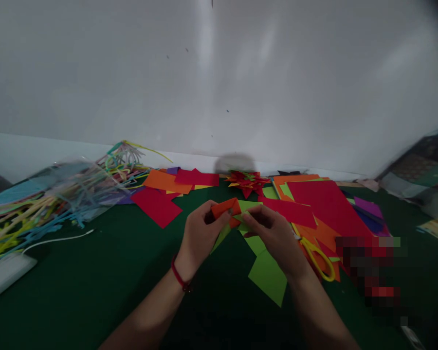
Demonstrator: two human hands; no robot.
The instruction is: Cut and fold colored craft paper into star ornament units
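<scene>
Pinched between the thumb and fingers of my left hand (203,228) is a folded piece of orange paper (223,208). My right hand (272,233) has its thumb and fingertips closed on light green paper (245,206) right beside the orange fold. Whether the green and orange pieces are joined cannot be made out. Loose squares of green paper (268,277) lie on the table under and next to my right hand. Behind both hands sits a layered paper flower (246,182) in red, orange and green.
Bundled pipe cleaners (76,194) lie in clear plastic at the left, with a white power strip (9,272) in front. Red paper (156,206) and orange sheets lie back left. Yellow-handled scissors (319,260) rest by a stack of red sheets (328,206). A white wall (211,78) stands behind.
</scene>
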